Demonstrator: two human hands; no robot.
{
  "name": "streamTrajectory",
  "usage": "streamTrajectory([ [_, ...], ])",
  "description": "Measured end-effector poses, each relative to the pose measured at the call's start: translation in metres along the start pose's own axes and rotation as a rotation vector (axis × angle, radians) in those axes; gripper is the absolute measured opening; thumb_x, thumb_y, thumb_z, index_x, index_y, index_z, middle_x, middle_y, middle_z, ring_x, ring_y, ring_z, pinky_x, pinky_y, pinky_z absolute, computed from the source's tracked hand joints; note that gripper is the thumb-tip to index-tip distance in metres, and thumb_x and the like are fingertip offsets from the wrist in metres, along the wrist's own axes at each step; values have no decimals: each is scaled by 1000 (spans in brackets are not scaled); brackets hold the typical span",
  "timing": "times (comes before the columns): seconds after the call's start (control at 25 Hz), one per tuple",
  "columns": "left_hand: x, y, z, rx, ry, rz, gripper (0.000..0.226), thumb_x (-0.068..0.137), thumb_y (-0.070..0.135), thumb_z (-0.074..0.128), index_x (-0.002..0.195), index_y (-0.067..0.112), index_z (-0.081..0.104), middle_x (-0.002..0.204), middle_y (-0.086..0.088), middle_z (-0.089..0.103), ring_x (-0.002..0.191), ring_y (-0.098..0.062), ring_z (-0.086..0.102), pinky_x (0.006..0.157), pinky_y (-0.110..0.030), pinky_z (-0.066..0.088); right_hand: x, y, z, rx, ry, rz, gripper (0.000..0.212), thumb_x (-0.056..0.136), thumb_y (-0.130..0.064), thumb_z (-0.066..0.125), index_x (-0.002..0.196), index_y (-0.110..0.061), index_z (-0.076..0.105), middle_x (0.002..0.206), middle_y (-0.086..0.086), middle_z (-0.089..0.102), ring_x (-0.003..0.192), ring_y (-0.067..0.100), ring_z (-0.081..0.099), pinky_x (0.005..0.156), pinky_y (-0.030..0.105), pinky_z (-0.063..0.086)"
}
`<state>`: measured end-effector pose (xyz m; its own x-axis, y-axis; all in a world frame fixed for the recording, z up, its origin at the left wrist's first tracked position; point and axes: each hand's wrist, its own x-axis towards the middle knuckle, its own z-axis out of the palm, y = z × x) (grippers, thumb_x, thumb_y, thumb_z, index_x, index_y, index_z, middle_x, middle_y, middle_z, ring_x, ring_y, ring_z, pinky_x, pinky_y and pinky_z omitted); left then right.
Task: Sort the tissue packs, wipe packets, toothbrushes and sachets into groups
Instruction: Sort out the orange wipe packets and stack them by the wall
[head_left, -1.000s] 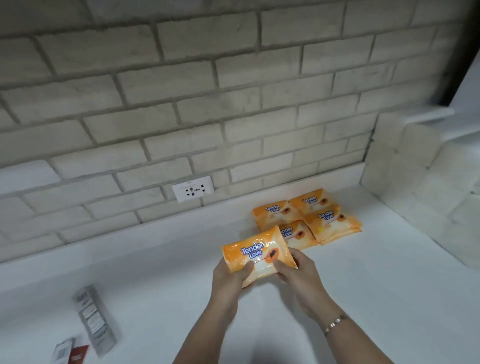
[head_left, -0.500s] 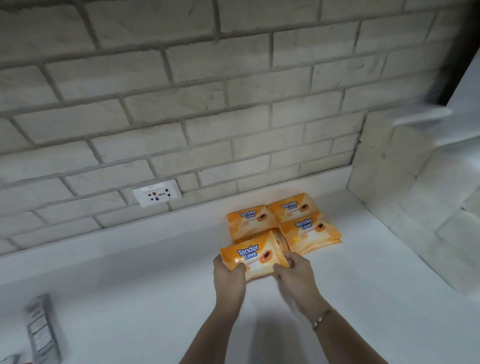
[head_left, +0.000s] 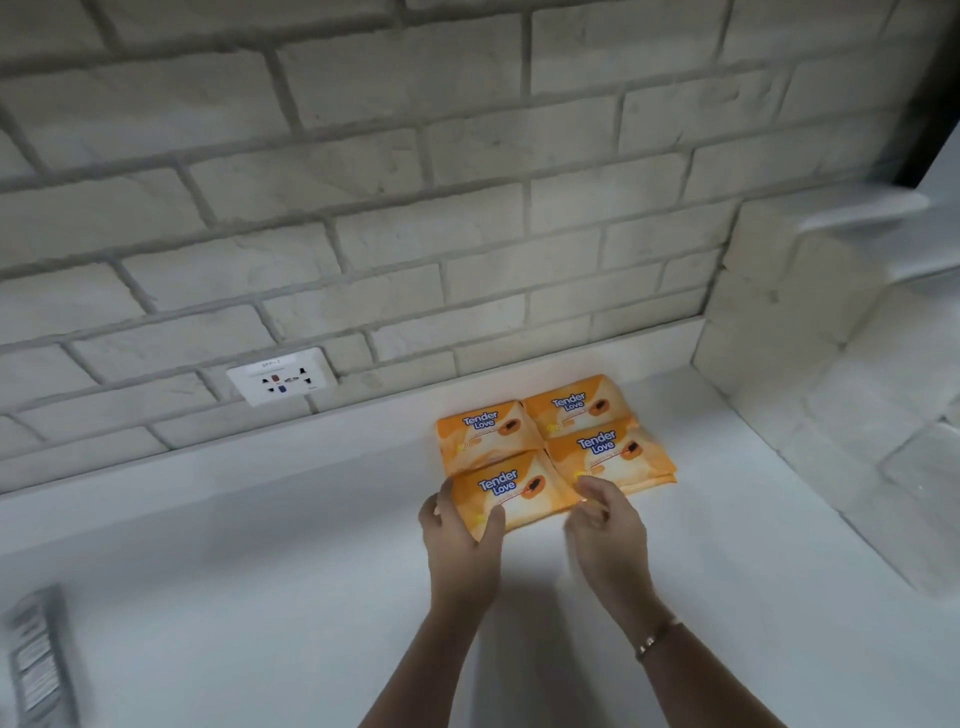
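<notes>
Left hand (head_left: 457, 525) grips orange pack (head_left: 511, 493), centre frame; right hand (head_left: 605, 525) grip unclear.
Square it against the other packs (head_left: 605, 452), then let go.

1. Right of the wall socket (head_left: 280, 376) and nearer the camera, three orange packs (head_left: 605, 449) lie edge to edge on the white worktop (head_left: 260, 571).
2. The left hand (head_left: 457, 530) grips a fourth orange pack (head_left: 511, 491) at the block's near-left corner, thumb on top.
3. The right hand (head_left: 605, 525), fingers curled, is at that pack's right corner; contact is unclear.
4. Below and far left of the socket lies a blurred grey packet (head_left: 36, 660).
</notes>
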<state>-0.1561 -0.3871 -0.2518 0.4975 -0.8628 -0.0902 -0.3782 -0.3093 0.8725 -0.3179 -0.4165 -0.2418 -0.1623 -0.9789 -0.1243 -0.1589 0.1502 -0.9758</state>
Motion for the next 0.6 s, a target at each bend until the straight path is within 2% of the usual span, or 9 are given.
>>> streamTrajectory([
  [0.12, -11, -17, 13, 112, -69, 132, 83, 84, 59, 69, 153, 36, 30, 159, 10, 17, 133, -18, 47, 107, -38, 52, 9, 26, -19, -283, 156, -284, 31, 94, -2, 58, 121, -16, 66, 123, 0, 63, 118, 20, 59, 100, 43, 54],
  [0.2, -13, -25, 20, 268, -54, 205, 86, 81, 63, 71, 153, 36, 32, 164, 9, 10, 145, -22, 35, 112, -42, 47, 22, 45, -27, -508, 191, -385, 37, 92, -15, 57, 127, -15, 64, 136, 7, 58, 128, 24, 52, 104, 52, 51],
  [0.28, -12, -28, 21, 307, -14, 206, 77, 84, 56, 72, 150, 36, 38, 165, 2, 13, 148, -30, 34, 112, -47, 48, 30, 54, -27, -627, 184, -355, 49, 92, -29, 53, 139, -16, 57, 152, 13, 47, 140, 30, 44, 108, 55, 45],
  [0.4, -8, -30, 27, 321, 7, 208, 65, 90, 50, 69, 147, 40, 40, 166, -1, 16, 147, -33, 36, 109, -51, 50, 34, 54, -20, -848, 151, -321, 53, 97, -42, 45, 145, -21, 51, 161, 14, 37, 150, 32, 33, 113, 61, 40],
  [0.6, -3, -29, 30, 346, 51, 209, 61, 96, 52, 61, 152, 38, 40, 169, 1, 14, 149, -31, 36, 109, -51, 47, 41, 59, -17, -947, 137, -303, 55, 98, -43, 52, 150, -25, 46, 166, 12, 30, 156, 31, 23, 115, 61, 34],
])
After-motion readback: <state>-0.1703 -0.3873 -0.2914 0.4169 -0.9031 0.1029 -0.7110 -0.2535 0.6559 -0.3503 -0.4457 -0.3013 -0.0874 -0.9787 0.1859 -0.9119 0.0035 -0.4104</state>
